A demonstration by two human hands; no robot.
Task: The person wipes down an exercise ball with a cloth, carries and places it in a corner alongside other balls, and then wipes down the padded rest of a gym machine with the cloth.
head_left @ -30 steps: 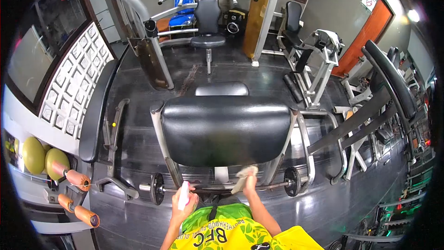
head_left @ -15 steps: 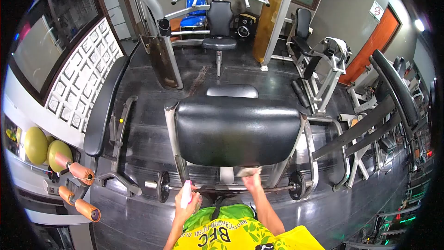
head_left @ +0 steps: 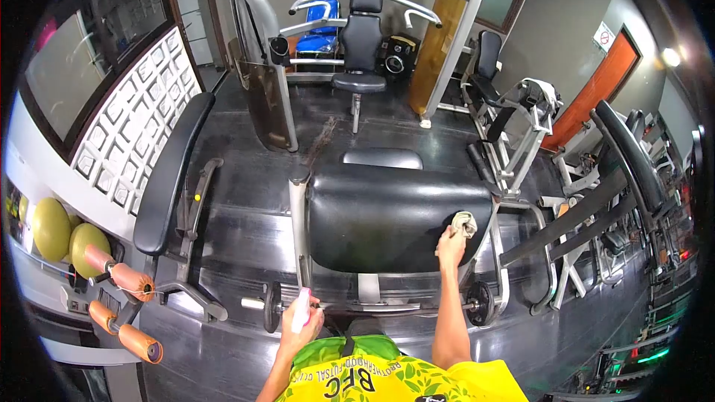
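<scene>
My left hand (head_left: 304,327) is closed around a white and pink bottle (head_left: 301,310), held low in front of my yellow and green shirt. Reaching forward, my right hand (head_left: 450,247) grips a pale crumpled cloth (head_left: 463,225) at the right part of a wide black pad (head_left: 380,216). The cloth appears to rest on the pad's surface. Below the pad, a barbell (head_left: 387,308) lies crosswise with a black plate at each end.
A black bench (head_left: 171,179) stands at the left, near green balls (head_left: 51,229) and orange foam rollers (head_left: 140,344). Ahead is a seated machine (head_left: 361,48). More gym machines (head_left: 521,134) stand at the right, by an orange door (head_left: 596,93).
My right hand has moved up and to the right with the cloth, from below the pad onto its right part. My left hand still holds the bottle low. The view has shifted slightly.
</scene>
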